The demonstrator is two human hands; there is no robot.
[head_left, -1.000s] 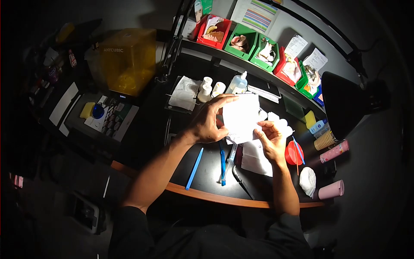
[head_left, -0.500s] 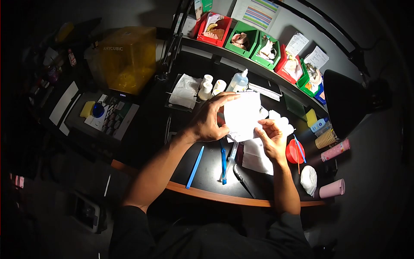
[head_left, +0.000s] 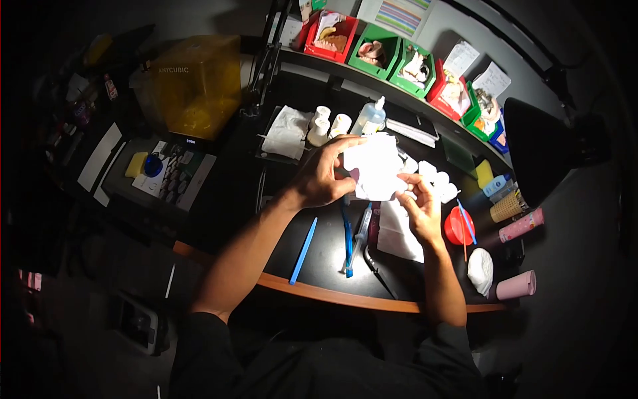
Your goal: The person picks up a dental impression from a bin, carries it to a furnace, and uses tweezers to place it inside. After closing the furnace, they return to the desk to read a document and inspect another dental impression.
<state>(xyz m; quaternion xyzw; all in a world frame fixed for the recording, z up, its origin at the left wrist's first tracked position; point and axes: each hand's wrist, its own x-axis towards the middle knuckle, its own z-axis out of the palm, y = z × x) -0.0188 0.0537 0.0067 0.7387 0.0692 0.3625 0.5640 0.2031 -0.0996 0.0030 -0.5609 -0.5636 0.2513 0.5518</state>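
A white, overexposed sheet that looks like paper or tissue [head_left: 374, 169] is held up under bright light above the desk. My left hand [head_left: 324, 174] grips its left side, thumb below and fingers along the top. At the lower right edge, my right hand [head_left: 420, 207] pinches it between thumb and fingertips. Beneath lie another white sheet [head_left: 397, 234], a blue stick [head_left: 304, 251], a blue-handled tool [head_left: 348, 247], a clear syringe-like tube [head_left: 363, 229] and a dark slim tool [head_left: 380, 276]. Glare hides any detail on the held sheet.
Red and green bins [head_left: 375, 54] with dental models line the back shelf. White bottles [head_left: 320, 130] and a clear bottle [head_left: 371, 118] stand behind my hands. To the right are a red bowl [head_left: 457, 229], a pink cup [head_left: 517, 284] and a black lamp [head_left: 531, 156].
The held sheet sits slightly higher in view, and its outline has changed, with a lower left edge now irregular. Both hands keep their grip. The whole view has shifted slightly.
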